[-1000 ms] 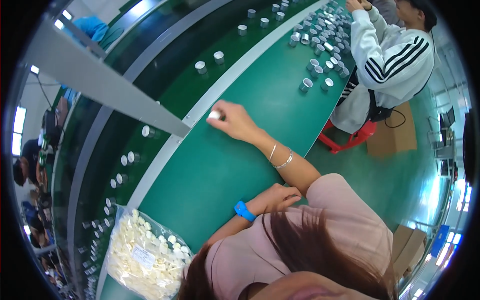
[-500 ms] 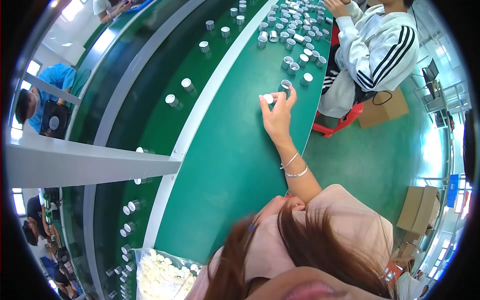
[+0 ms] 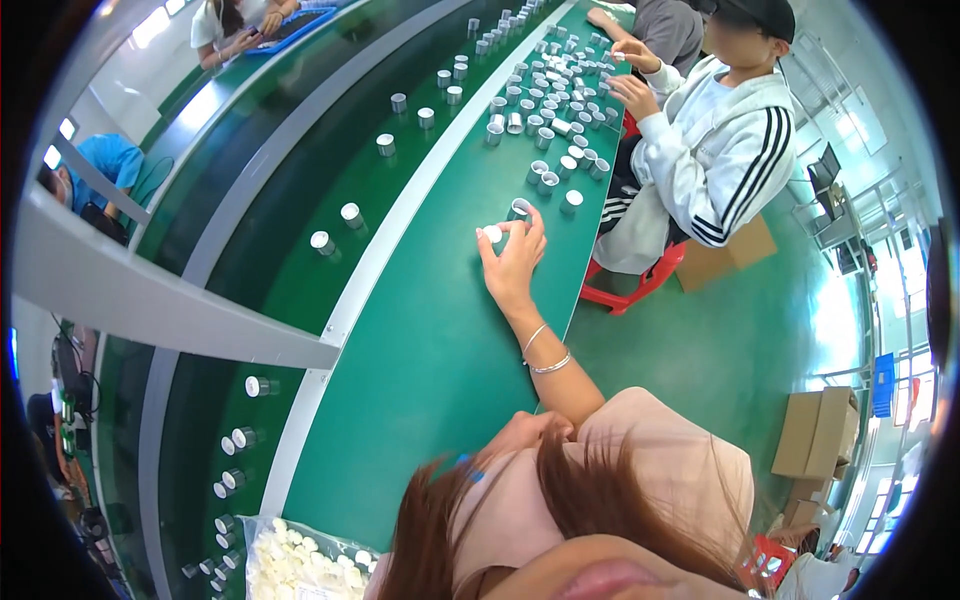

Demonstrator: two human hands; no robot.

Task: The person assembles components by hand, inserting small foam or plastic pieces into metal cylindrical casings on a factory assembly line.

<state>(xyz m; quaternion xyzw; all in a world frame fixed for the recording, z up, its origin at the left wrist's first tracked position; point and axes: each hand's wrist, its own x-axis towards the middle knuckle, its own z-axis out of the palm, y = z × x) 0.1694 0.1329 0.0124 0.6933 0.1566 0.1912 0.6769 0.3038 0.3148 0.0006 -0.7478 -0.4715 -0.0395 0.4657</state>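
Observation:
My right hand is above the green worktable, thumb and finger pinching a small white round cap. Its other fingers reach to an open grey metal cup standing just beyond and appear to touch the rim. Close to my body at the table edge lies my left hand, partly hidden by the right arm and hair, so its fingers are unclear. Several similar cups stand farther up the table, among them an open cup and a white-topped cup.
Along the left runs a conveyor with white-topped cups, beyond a pale metal rail. A grey post crosses it. A clear bag of white caps lies at the near left. A co-worker sits at the far right on a red stool.
My view has shifted, so the table and cups appear lower and farther left, and more of the co-worker shows. My right hand keeps its pinch on the white cap beside the open cup.

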